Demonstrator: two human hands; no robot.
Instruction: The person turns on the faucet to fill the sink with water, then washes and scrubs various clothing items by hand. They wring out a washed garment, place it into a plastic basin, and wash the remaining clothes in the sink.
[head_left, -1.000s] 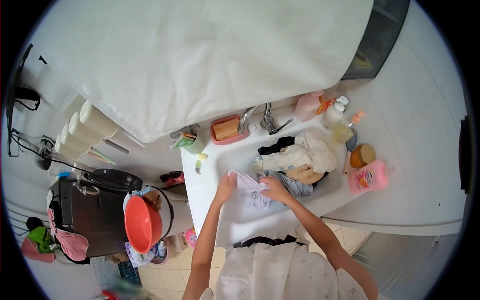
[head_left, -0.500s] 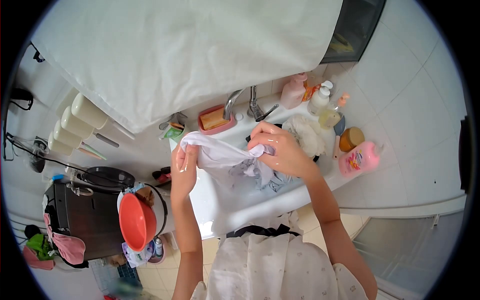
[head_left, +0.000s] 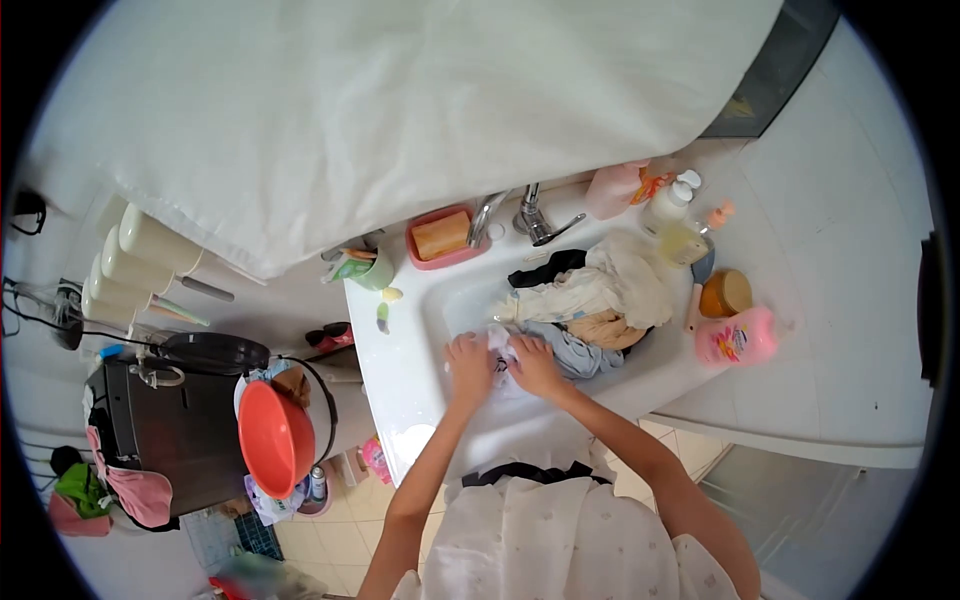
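The cloth [head_left: 503, 338] was whitish with a faint lilac tint, crumpled and bunched in the sink [head_left: 385, 370], toward its front edge and nearer the left end than the right. The left hand [head_left: 470, 365] and right hand [head_left: 537, 365] were on it, fingers bent downward; whether either grip had closed on fabric, I could not tell. The hands hid much of it, and a small dark patch between them was too blurred to identify.
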